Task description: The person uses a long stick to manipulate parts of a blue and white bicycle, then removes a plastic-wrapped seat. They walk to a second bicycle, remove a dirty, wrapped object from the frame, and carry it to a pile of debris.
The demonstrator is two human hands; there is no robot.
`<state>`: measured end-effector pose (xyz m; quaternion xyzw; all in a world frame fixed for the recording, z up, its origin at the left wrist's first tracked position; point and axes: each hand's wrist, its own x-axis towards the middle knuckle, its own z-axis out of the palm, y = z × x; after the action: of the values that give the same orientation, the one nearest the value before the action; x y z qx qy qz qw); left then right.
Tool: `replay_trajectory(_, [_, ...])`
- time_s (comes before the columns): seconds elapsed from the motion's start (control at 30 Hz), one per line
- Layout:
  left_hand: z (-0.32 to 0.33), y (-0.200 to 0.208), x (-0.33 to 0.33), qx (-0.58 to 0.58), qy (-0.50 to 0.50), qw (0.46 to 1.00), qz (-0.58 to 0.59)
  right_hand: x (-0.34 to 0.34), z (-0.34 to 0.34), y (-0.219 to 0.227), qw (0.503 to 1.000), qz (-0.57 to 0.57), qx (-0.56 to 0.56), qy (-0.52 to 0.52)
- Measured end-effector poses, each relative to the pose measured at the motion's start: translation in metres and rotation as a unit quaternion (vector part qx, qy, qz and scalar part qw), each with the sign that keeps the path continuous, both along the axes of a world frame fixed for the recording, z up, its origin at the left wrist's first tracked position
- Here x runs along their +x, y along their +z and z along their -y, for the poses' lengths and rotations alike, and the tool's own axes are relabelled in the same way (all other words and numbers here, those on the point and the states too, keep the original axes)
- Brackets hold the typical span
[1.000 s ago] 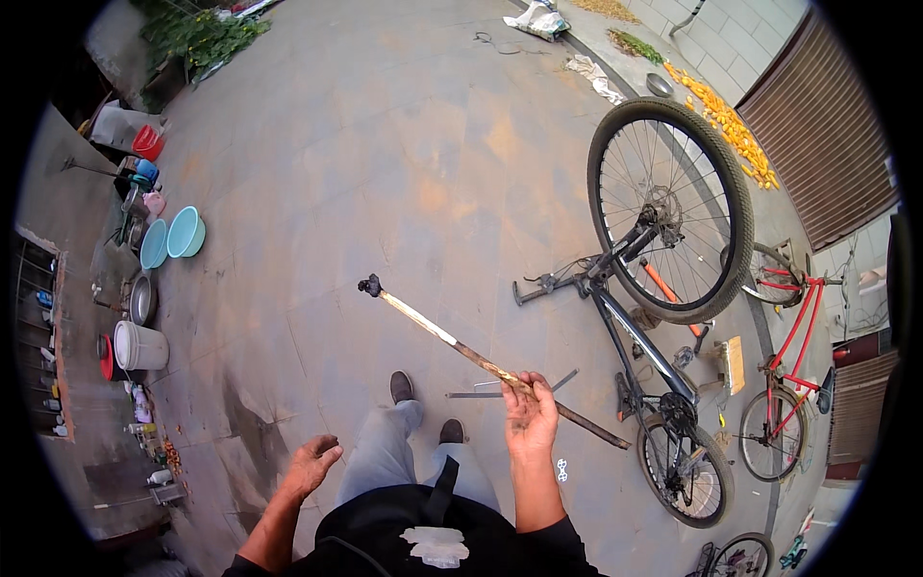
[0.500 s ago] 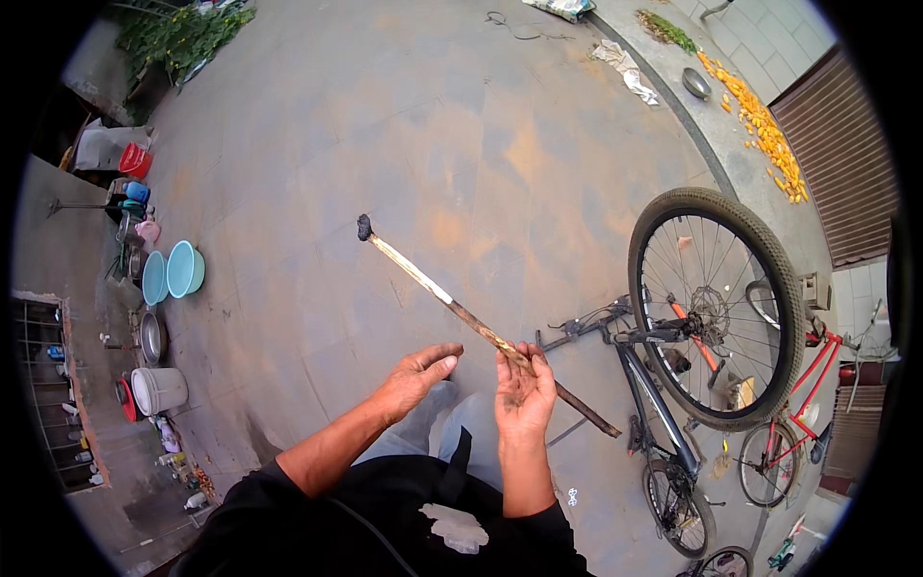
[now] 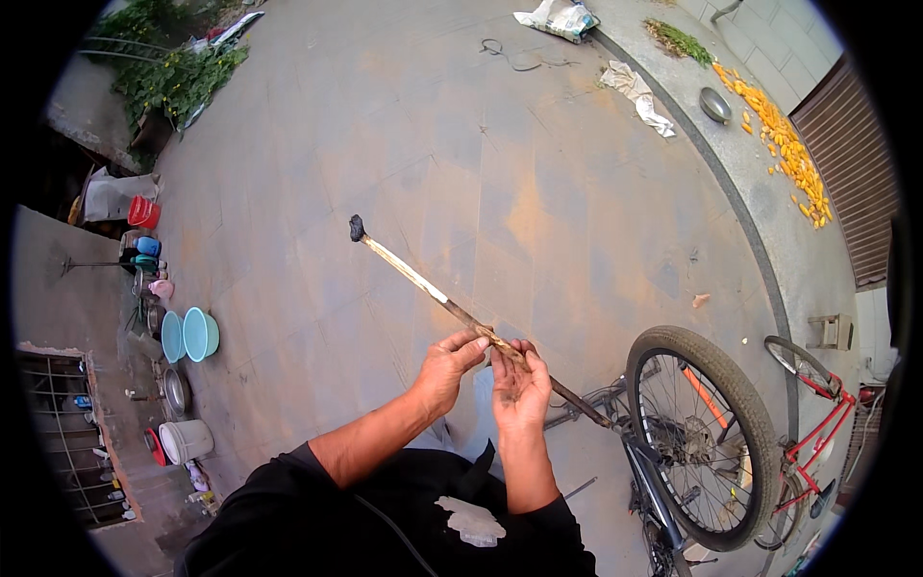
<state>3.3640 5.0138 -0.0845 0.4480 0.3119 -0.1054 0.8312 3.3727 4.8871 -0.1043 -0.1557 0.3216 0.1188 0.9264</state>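
A long wooden stick [image 3: 415, 279] slants across the middle of the view. Its far-left end carries a black lump [image 3: 357, 229]; behind that the wood is pale, then brown and knotty toward the near-right end. With thumb and fingertips, my left hand [image 3: 450, 370] pinches the stick near its middle. Just to the right, my right hand [image 3: 521, 392] is palm up, its fingers curled round the brown part. The two hands are close together, and the stick's thin tail runs out past the right one toward a bicycle wheel.
An upturned bicycle with a large wheel [image 3: 760, 404] is close on my right, a red bicycle [image 3: 827, 438] beyond it. Corn cobs [image 3: 784, 144] and a metal bowl [image 3: 714, 104] lie at far right. Light-blue basins [image 3: 201, 335] and a white bucket [image 3: 187, 440] line the left wall.
My left hand has moved right and closed on the stick; before, it was apart from it. My right hand still holds the stick. The view has shifted, so the bicycle appears lower.
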Motion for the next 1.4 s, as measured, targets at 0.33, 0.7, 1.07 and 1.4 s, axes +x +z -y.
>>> replay_trajectory(0.33, [-0.004, 0.017, 0.219, 0.067, -0.007, 0.997, 0.029, 0.197, -0.011, 0.008, 0.997, -0.050, 0.047, 0.028])
replay_trajectory(0.7, [-0.018, 0.032, 0.481, 0.304, -0.105, 0.930, 0.176, 0.322, 0.068, 0.022, 0.990, -0.055, -0.113, -0.066])
replay_trajectory(1.07, [0.172, 0.016, 0.676, 0.580, -0.367, 0.601, 0.409, 0.339, 0.231, -0.014, 0.940, -0.106, -0.121, -0.301])
replay_trajectory(1.4, [0.326, 0.011, 0.736, 0.667, -0.568, 0.236, 0.420, 0.374, 0.394, -0.034, 0.874, -0.157, -0.089, -0.451])
